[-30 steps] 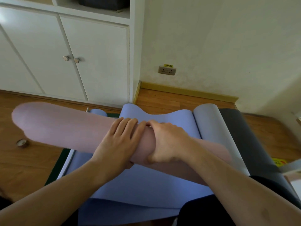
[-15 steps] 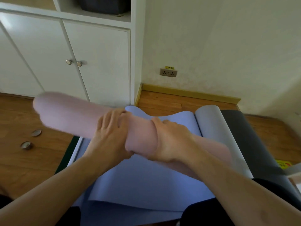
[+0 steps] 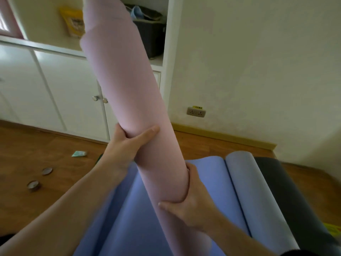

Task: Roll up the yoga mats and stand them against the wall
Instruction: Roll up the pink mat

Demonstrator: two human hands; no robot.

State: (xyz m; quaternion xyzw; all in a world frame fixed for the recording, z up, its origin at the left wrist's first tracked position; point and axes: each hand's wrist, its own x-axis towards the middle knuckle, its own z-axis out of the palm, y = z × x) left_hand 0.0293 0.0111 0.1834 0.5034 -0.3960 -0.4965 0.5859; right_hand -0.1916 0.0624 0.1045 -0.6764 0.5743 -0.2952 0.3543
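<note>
Hands (two) [image 3: 127, 145] [image 3: 191, 202] grip one pink roll [image 3: 127, 93]

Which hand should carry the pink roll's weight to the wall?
Right, probably. The right hand grips the pink roll lower down, on the side nearer the bare wall; the left hand grips higher, better suited to steadying it.

No readable text; yellow label [image 3: 197, 107] above wall socket [image 3: 196, 112] illegible.

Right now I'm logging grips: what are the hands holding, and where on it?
Both grip the rolled pink mat: the left hand around its middle, the right hand lower down, nearer its bottom end.
</note>
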